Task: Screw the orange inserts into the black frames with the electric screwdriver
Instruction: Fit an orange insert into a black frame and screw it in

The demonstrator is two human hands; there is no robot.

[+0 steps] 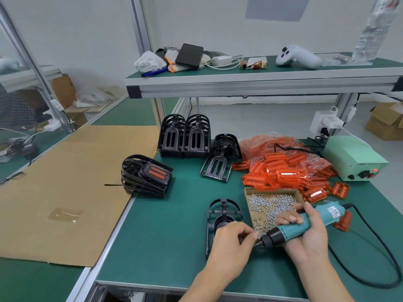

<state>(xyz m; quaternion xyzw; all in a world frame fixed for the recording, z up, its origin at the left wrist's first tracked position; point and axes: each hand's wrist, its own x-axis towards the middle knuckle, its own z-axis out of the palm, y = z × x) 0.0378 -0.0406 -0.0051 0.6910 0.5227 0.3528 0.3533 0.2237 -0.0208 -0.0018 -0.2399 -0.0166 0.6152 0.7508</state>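
Note:
My right hand (305, 234) grips the teal electric screwdriver (298, 225), its black tip pointing left and down. My left hand (231, 240) has thumb and finger pinched right at the bit tip, apparently on a small screw. It lies over a black frame (222, 212) flat on the green mat. A cardboard tray of screws (270, 205) sits just behind the screwdriver. A heap of orange inserts (287, 173) lies beyond the tray. A stack of frames with orange inserts fitted (146, 175) stands to the left.
Empty black frames are stacked at the back (185, 136), another pile (222, 158) beside them. The green power supply (353, 158) sits at right, its black cable (375, 253) looping over the mat. A cardboard sheet (65, 188) covers the left table. A shelf (261, 79) hangs overhead.

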